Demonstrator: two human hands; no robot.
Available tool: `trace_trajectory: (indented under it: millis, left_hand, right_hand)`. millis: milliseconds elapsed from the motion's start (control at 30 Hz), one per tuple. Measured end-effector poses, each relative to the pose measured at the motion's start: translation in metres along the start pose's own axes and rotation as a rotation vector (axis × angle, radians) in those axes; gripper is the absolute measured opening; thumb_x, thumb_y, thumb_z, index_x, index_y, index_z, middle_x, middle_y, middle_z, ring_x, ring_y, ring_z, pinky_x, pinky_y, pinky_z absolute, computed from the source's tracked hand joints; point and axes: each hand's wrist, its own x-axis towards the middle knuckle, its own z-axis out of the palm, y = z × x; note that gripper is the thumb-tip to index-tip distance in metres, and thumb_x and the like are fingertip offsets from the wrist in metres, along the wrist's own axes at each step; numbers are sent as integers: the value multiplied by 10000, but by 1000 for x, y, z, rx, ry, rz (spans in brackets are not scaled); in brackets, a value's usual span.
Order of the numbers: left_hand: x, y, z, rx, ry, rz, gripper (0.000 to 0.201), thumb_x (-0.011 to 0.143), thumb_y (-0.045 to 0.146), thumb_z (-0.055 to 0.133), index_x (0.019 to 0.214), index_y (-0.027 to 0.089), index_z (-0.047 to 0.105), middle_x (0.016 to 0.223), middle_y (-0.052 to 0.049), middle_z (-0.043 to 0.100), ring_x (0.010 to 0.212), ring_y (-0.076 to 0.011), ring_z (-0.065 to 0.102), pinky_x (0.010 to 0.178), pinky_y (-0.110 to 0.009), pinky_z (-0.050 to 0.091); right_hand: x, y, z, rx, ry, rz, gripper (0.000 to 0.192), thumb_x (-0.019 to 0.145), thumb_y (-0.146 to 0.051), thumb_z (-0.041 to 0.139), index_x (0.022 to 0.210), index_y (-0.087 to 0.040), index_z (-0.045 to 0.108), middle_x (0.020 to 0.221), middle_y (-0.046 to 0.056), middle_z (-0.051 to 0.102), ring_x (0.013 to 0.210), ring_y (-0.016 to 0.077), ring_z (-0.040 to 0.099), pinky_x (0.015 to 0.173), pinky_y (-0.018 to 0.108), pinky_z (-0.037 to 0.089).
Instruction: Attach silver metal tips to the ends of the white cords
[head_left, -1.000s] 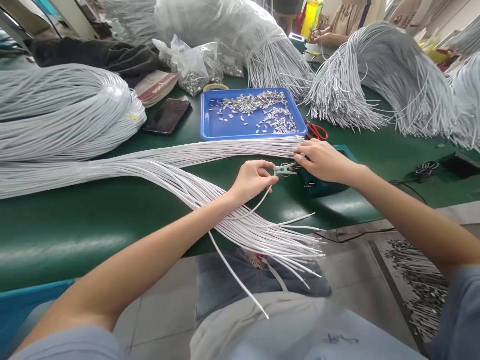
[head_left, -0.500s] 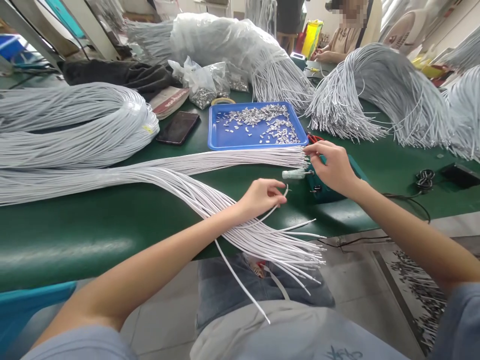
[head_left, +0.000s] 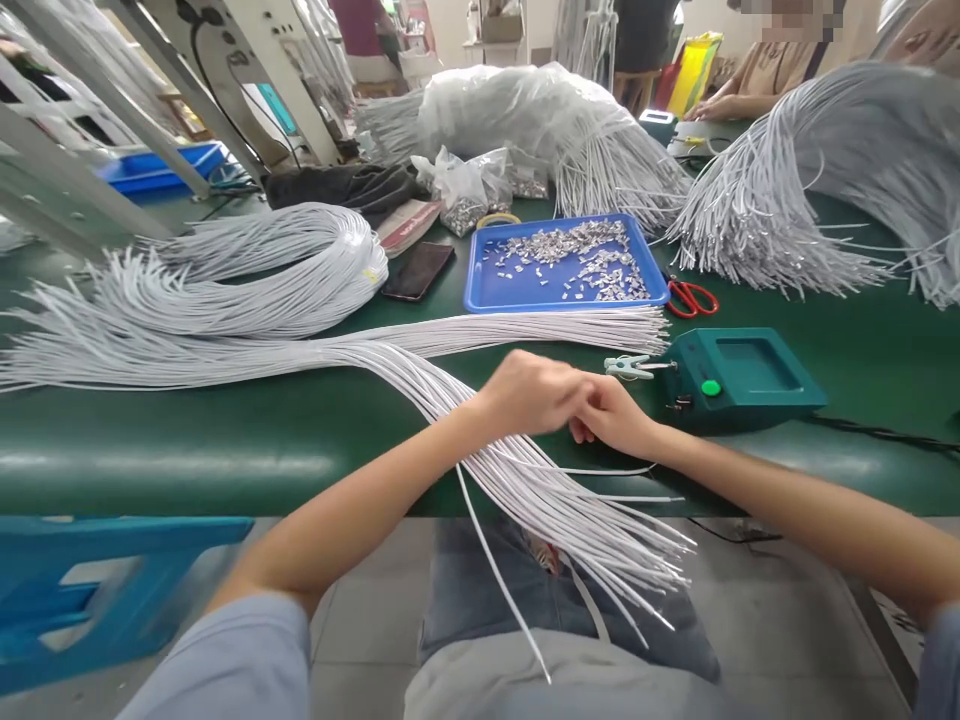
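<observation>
My left hand (head_left: 529, 392) and my right hand (head_left: 616, 416) meet fingertip to fingertip over the green table's front edge (head_left: 225, 465). The left hand is closed on a single white cord (head_left: 499, 575) that trails down toward my lap. What the right fingers pinch is hidden. Beneath both hands a fan of white cords (head_left: 600, 530) hangs over the edge. A second flat row of cords (head_left: 525, 330) lies behind them. To the right stands a teal device (head_left: 739, 375) with a green button and a metal clamp (head_left: 628, 366) at its left side.
A blue tray (head_left: 487, 292) of small metal pieces sits behind the cords, with red scissors (head_left: 691, 297) to its right and a dark phone (head_left: 418, 271) to its left. Big cord bundles (head_left: 262, 270) fill the left and back. Another person's hands (head_left: 716, 105) work at the far right.
My right hand came back from the cord ends by the teal device and now touches my left hand. My head lifted and turned left, showing more of the room.
</observation>
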Motion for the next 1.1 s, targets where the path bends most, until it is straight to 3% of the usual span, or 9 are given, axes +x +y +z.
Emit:
trace_trajectory:
  millis: [100, 167, 267, 400, 733, 867, 1000, 1100]
  left_hand:
    - [6, -23, -2, 260, -3, -365, 310, 947, 287, 481, 781, 154, 706, 780, -77, 700, 730, -208, 637, 569, -303, 372]
    - [8, -35, -1, 321, -75, -439, 224, 927, 197, 500, 903, 155, 719, 946, -89, 712, 894, -237, 647, 643, -310, 426]
    - [7, -45, 3, 317, -143, -421, 270, 905, 79, 459, 988, 143, 708, 1058, -103, 690, 1020, -245, 623, 780, -326, 483]
    - [4, -46, 6, 297, -99, -398, 293, 908, 71, 451, 1090, 130, 673, 1103, -120, 669, 1042, -248, 615, 870, -348, 497]
    - [6, -50, 4, 477, -85, -467, 289, 948, 132, 392, 914, 140, 679, 949, -128, 656, 918, -265, 611, 734, -360, 455]
    - [5, -50, 4, 473, 5, -480, 265, 949, 157, 403, 911, 140, 665, 940, -132, 661, 913, -265, 615, 747, -352, 451]
    - [3, -48, 1, 435, 222, -511, 265, 966, 201, 393, 999, 143, 650, 912, -119, 685, 833, -230, 632, 677, -315, 428]
    - [-1, -43, -4, 422, 380, -397, 329, 998, 246, 346, 1040, 156, 660, 868, -96, 695, 747, -172, 632, 604, -267, 393]
  right_hand:
    - [-3, 0, 1, -23, -54, 3, 173, 820, -172, 443, 920, -154, 584, 640, -40, 592, 420, 52, 529, 414, 168, 401]
    - [-3, -1, 1, -72, -87, -18, 218, 826, -149, 433, 949, -142, 613, 647, -34, 593, 435, 44, 523, 454, 170, 418]
    - [-2, -2, 0, -106, -110, -11, 218, 830, -128, 421, 892, -139, 630, 652, -22, 601, 449, 48, 525, 489, 185, 435]
    - [-2, -2, 1, -110, -116, -25, 245, 826, -95, 407, 868, -147, 643, 661, -17, 613, 467, 52, 530, 510, 188, 433]
    - [-1, -2, 3, -178, -114, -92, 273, 833, -47, 420, 878, -129, 677, 664, -8, 636, 499, 61, 529, 555, 198, 419]
    - [0, -3, 3, -191, -113, -88, 279, 830, -40, 427, 873, -139, 684, 666, -9, 643, 504, 64, 530, 558, 198, 417]
    - [0, -4, 2, -181, -117, -87, 280, 835, -44, 423, 870, -131, 686, 671, -3, 647, 499, 61, 525, 558, 200, 420]
    - [1, -4, 3, -168, -105, -82, 273, 836, -43, 427, 858, -136, 683, 665, -10, 642, 498, 55, 514, 548, 194, 418]
